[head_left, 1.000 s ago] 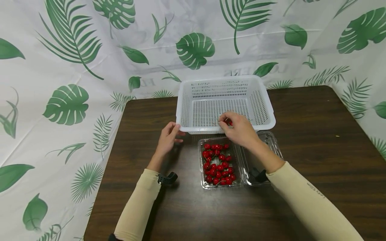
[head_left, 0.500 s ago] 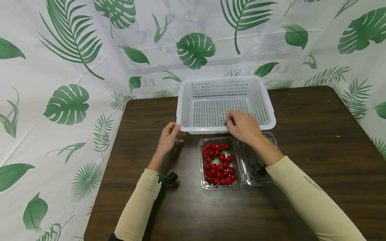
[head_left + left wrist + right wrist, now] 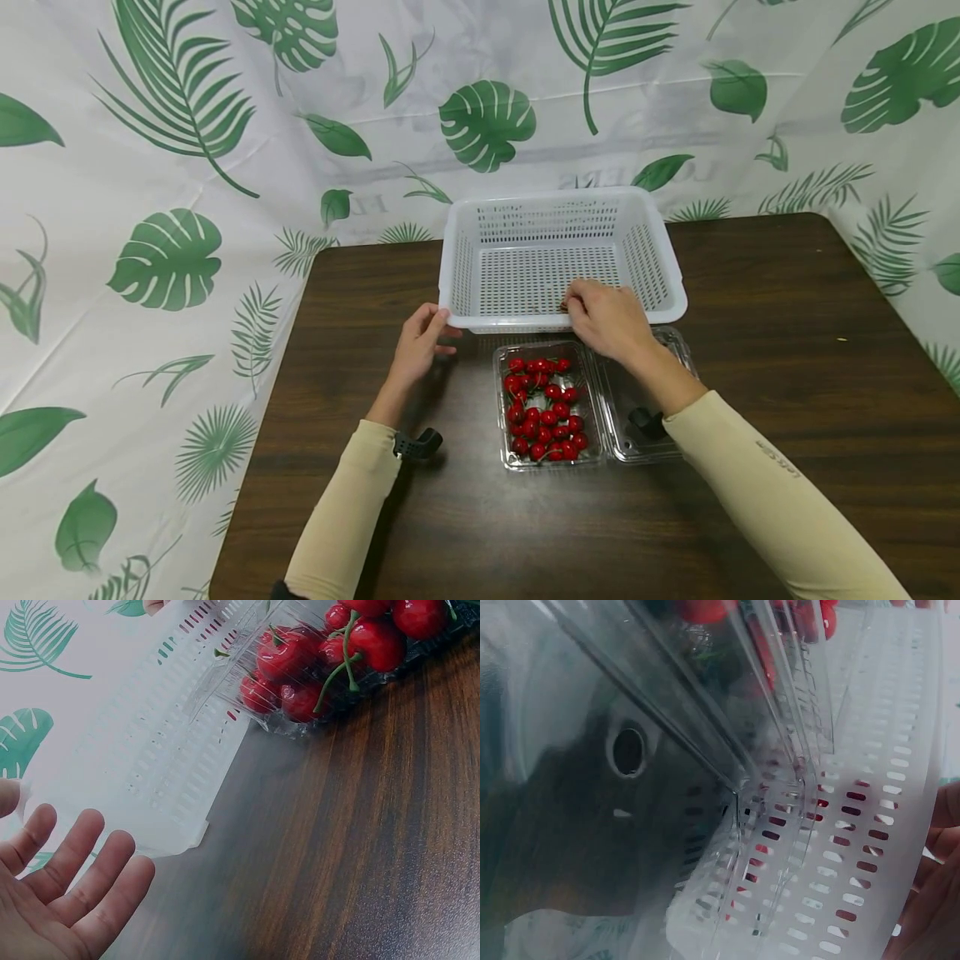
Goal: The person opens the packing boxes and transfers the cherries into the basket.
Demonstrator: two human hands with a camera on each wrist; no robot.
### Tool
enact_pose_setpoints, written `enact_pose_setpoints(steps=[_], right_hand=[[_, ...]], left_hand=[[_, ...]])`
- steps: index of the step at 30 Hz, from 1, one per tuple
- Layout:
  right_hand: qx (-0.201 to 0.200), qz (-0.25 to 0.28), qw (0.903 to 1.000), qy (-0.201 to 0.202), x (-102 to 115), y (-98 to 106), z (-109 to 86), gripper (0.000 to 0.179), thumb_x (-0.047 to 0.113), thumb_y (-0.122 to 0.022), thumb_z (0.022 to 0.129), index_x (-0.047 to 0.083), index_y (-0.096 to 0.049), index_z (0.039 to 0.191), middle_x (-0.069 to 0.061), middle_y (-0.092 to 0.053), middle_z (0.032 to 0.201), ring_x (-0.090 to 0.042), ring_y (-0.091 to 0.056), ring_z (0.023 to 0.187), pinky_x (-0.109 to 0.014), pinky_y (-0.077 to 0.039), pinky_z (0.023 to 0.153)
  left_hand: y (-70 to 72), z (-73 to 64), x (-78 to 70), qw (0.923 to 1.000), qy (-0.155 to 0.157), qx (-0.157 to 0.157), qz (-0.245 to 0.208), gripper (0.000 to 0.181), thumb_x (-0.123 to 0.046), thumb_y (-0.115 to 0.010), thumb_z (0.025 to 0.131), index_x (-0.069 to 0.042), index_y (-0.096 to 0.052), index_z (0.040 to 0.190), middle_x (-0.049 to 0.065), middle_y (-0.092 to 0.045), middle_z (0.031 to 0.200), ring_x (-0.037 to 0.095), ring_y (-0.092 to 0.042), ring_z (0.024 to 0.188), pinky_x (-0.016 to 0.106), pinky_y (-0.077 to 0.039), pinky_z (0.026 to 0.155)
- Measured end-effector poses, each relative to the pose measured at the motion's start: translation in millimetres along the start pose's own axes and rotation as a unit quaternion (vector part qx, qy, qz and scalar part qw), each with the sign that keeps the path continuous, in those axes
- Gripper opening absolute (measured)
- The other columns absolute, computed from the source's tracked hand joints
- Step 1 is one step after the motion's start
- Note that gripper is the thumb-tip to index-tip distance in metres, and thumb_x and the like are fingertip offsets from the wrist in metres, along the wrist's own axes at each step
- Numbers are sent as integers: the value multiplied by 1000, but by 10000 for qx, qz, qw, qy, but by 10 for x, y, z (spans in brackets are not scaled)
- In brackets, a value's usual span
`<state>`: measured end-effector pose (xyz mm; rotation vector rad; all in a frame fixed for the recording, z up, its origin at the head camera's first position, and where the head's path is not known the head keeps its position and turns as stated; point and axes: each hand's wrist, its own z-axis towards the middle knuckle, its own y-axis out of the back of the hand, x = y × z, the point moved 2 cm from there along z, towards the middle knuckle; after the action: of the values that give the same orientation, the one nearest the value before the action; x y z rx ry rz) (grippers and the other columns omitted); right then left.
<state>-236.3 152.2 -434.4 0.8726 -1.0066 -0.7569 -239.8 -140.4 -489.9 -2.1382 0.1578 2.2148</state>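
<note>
The 2 hands are well apart, both at the front side of a white basket point(image 3: 517, 322) that sits on the dark wooden table point(image 3: 465, 533). The left hand point(image 3: 415, 343) is at the basket's left front corner, its thumb resting on the rim; in the left wrist view the 4 fingers lie loosely extended and spread, gripping nothing. The right hand point(image 3: 611, 321) reaches over the front rim into the basket, right of the middle, with its fingertips pointing down and left and the fingers bent. Something small and brownish shows at those fingertips – I cannot tell what it is, or whether the hand has a grip on anything. Just in front of the basket stands a clear plastic box point(image 3: 588, 400), and the red cherries point(image 3: 561, 410) are in it, some with green stems, spread over most of the bottom with a bare patch among them. Right beside the box, on its right, lies its clear lid point(image 3: 622, 417), partly under the right forearm. Through slots in the basket wall, the right wrist view shows patches of red; what they belong to is unclear. Both arms wear cream sleeves point(image 3: 345, 500) – the right one bears small lettering – and a black band point(image 3: 417, 444) sits at the left wrist. Behind the table hangs a white sheet point(image 3: 300, 183) printed with green leaves.
</note>
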Motion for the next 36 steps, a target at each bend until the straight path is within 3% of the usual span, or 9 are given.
enact_pose_setpoints(steps=[5, 11, 15, 20, 24, 30, 33, 36], right_hand=[[-165, 86, 9998, 4, 7, 14, -29, 26, 25, -48, 101, 13, -70, 95, -2, -69, 90, -23, -64, 77, -46, -48, 71], [-686, 329, 9969, 179, 83, 57, -72, 18, 25, -58, 97, 12, -70, 95, -2, -63, 84, -21, -57, 73, -42, -45, 67], [-1134, 615, 9907, 440, 177, 116, -118, 11, 19, -64, 93, 10, -69, 97, -3, -63, 85, -20, -56, 74, -42, -41, 68], [-1346, 1030, 9806, 983, 333, 161, -232, 10, 9, -69, 88, 6, -69, 98, -6, -66, 88, -21, -62, 75, -37, -49, 66], [-697, 1239, 9846, 1018, 446, 72, -371, 10, 10, -71, 88, 8, -69, 98, -1, -66, 87, -16, -60, 72, -32, -49, 60], [648, 916, 9882, 1044, 566, -185, -529, 20, 17, -76, 86, 11, -70, 105, 1, -69, 99, -16, -63, 81, -36, -54, 71], [921, 685, 9852, 1273, 604, -307, -583, 27, 17, -79, 83, 12, -71, 108, 0, -68, 104, -19, -65, 86, -40, -55, 74], [941, 378, 9824, 1567, 632, -416, -622, 31, 17, -83, 78, 14, -71, 106, 1, -67, 105, -20, -65, 90, -40, -55, 74]], left_hand=[[-5, 1, -2, 10000, 29, 19, 38, 27, -19, -49, 105, 7, -52, 111, 23, -61, 111, 55, -58, 101, 48, -60, 68], [4, 1, 0, 9999, 60, 59, -68, 29, -20, -48, 105, 8, -51, 113, 24, -60, 114, 58, -55, 104, 64, -54, 76], [10, 4, 8, 9999, 50, 66, -104, 30, -19, -47, 105, 9, -50, 114, 26, -60, 114, 59, -54, 104, 66, -52, 76], [5, -10, -5, 10000, 53, 8, -4, 30, -20, -47, 105, 8, -51, 112, 24, -61, 111, 56, -56, 103, 62, -55, 74], [1, -13, -7, 10000, -34, 0, 46, 30, -22, -48, 105, 8, -52, 111, 23, -61, 109, 54, -58, 100, 61, -56, 73], [-3, -3, 2, 9999, -123, 16, 9, 29, -22, -48, 105, 7, -52, 109, 21, -62, 106, 56, -58, 99, 60, -56, 71], [-4, 3, 15, 9999, -152, 16, 15, 28, -21, -47, 105, 6, -53, 108, 21, -63, 105, 57, -57, 99, 59, -57, 69], [-6, 6, 24, 9999, -161, 9, 44, 27, -20, -47, 106, 7, -53, 107, 20, -63, 104, 57, -57, 99, 56, -59, 68]])
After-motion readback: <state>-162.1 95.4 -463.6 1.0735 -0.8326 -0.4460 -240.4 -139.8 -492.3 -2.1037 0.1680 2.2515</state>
